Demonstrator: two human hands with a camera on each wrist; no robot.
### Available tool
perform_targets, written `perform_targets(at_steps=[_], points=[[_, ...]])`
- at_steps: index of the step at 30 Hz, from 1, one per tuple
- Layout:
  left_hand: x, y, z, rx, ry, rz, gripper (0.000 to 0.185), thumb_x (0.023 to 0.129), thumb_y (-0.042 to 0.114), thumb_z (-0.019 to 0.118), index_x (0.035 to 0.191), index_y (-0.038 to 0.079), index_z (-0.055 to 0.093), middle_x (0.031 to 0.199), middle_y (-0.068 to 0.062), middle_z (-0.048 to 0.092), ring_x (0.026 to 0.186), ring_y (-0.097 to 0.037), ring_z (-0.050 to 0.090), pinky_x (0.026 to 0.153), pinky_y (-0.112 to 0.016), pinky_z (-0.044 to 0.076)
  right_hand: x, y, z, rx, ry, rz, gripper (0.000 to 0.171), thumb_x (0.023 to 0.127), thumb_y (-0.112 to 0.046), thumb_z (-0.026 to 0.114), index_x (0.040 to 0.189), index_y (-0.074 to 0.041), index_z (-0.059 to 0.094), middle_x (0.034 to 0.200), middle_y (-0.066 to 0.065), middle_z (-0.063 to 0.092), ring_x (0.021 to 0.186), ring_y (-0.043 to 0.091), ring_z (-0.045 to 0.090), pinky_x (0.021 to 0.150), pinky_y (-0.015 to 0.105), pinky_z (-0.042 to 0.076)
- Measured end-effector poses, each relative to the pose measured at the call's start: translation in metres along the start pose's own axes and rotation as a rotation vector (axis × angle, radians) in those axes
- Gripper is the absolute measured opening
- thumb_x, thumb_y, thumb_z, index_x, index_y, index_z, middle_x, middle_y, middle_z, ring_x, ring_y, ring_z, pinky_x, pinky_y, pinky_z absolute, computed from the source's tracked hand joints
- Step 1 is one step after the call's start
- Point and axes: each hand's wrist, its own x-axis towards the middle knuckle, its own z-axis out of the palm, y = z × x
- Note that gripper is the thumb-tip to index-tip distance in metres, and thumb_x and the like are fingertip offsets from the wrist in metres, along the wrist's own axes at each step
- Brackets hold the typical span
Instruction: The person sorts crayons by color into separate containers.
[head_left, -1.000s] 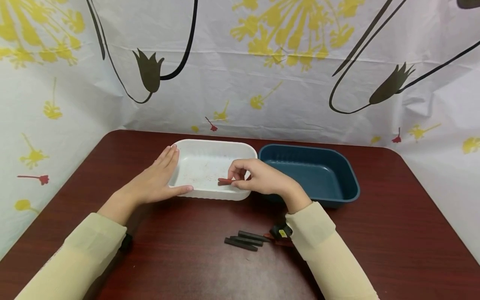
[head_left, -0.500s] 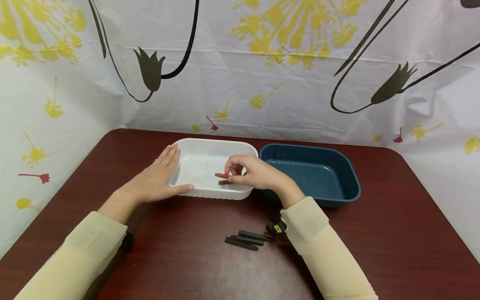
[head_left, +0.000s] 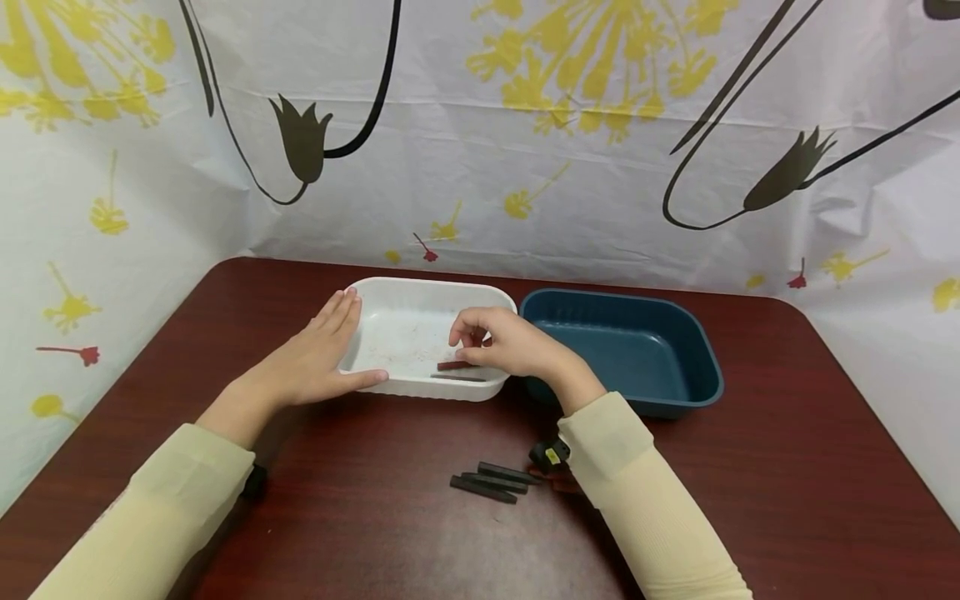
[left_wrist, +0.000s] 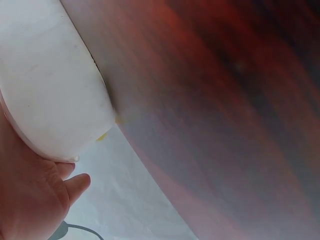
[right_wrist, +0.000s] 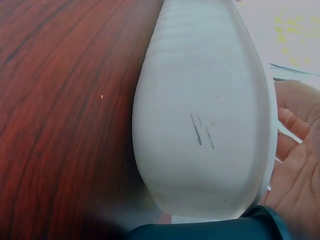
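My left hand (head_left: 318, 354) rests with extended fingers along the left rim of a white plastic bin (head_left: 397, 388), thumb over its front edge. In the left wrist view, that hand (left_wrist: 35, 197) lies against the bin's side. My right hand (head_left: 498, 340) is over the right part of the bin, fingers bent, with a small gap between thumb and fingertips. A dark red crayon-like stick (head_left: 452, 365) lies in the bin below the thumb. Another thin stick (head_left: 457, 378) lies by the front wall. In the right wrist view, the bin wall partly hides the hand (right_wrist: 300, 135).
A dark blue bin (head_left: 697, 392) stands right of the white one, close beside it. Several black sticks (head_left: 483, 489) lie on the brown table (head_left: 360, 500) in front. Reddish sticks (head_left: 564, 481) are partly hidden by the right wrist. A patterned sheet (head_left: 450, 133) hangs behind.
The right hand has moved slightly up and left and let go of a red stick; a stick now shows by the bin's front wall. The left hand has stayed on the rim.
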Motion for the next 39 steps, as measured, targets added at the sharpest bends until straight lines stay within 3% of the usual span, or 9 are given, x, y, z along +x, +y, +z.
perform_targets(at_steps=[10,23,31,39], points=[[-0.002,0.002,-0.002,-0.013,0.000,-0.005,0.116,0.087,0.073,0.052,0.157,-0.005,0.003,0.167,-0.017,-0.008,0.155,-0.035,-0.007,0.124,-0.055,0.011,-0.005,-0.003,-0.002,-0.002,0.003,0.016,0.013,0.096,-0.010,0.065,0.106,-0.002,0.065,0.088,0.002,0.062,0.083,0.017,0.056,0.080,0.039,0.051],[-0.002,0.003,-0.001,-0.010,0.006,0.000,0.115,0.089,0.072,0.052,0.157,-0.006,0.002,0.167,-0.018,-0.008,0.155,-0.035,-0.007,0.124,-0.056,0.011,-0.012,-0.001,-0.005,-0.018,0.009,-0.005,0.012,0.096,-0.011,0.064,0.106,-0.005,0.065,0.090,0.002,0.062,0.085,0.017,0.055,0.080,0.039,0.050],[-0.001,0.004,-0.001,-0.011,0.008,0.009,0.115,0.088,0.072,0.053,0.157,-0.005,0.002,0.167,-0.019,-0.007,0.155,-0.035,-0.006,0.124,-0.056,0.012,-0.023,-0.001,-0.008,-0.045,0.032,0.016,0.009,0.096,-0.013,0.066,0.104,-0.012,0.065,0.095,0.000,0.065,0.086,0.015,0.058,0.085,0.036,0.049],[-0.002,0.005,-0.002,-0.016,0.002,0.007,0.115,0.088,0.071,0.054,0.156,-0.006,0.001,0.167,-0.019,-0.008,0.155,-0.036,-0.007,0.124,-0.056,0.012,-0.030,-0.003,-0.012,-0.047,0.046,0.013,0.010,0.096,-0.013,0.065,0.105,-0.010,0.065,0.097,0.000,0.066,0.087,0.014,0.057,0.086,0.037,0.049]])
